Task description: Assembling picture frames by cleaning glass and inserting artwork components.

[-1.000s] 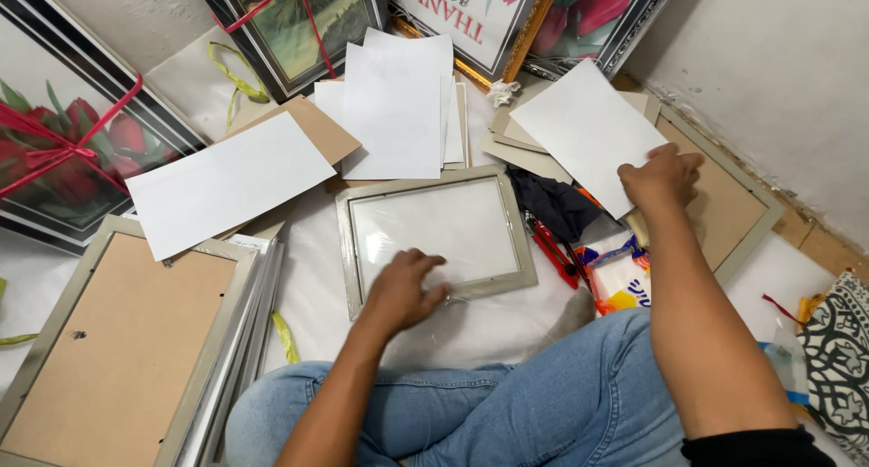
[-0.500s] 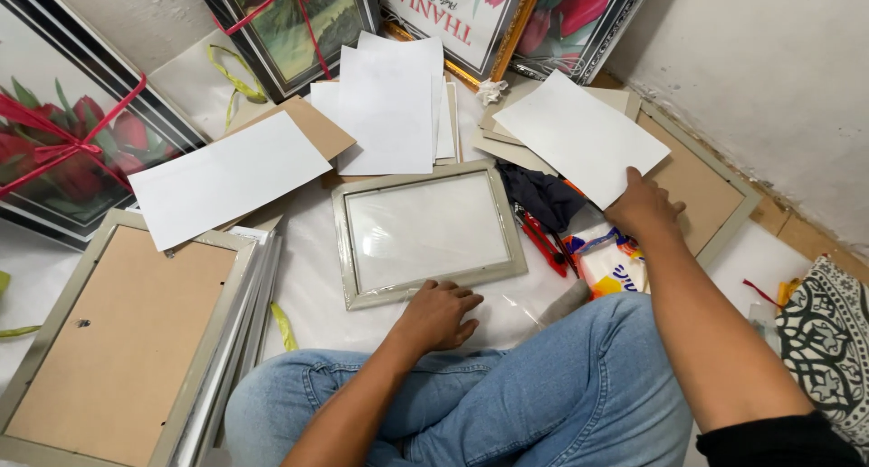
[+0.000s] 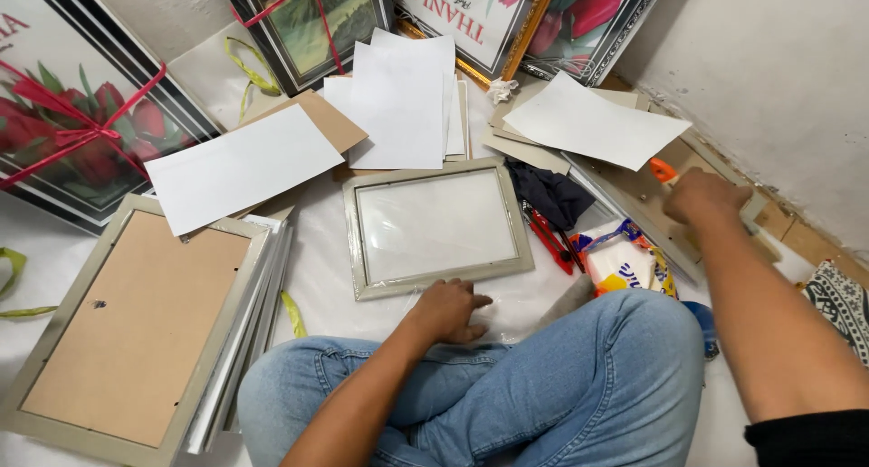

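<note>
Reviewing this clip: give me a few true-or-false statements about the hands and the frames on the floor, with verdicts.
1. The left hand rests at the near edge of the empty grey picture frame. True.
2. The right hand grips something with an orange tip. True.
3. The right hand lies on the blue denim knee. False: it is out by the wall, over flat boards.
4. The stack of grey frames shows glass on top. False: a brown backing board faces up.

Bright, even indoor light, soft shadows, faint glare on the wrapped frame (image 3: 436,227), mild wide-angle bending at edges.
</note>
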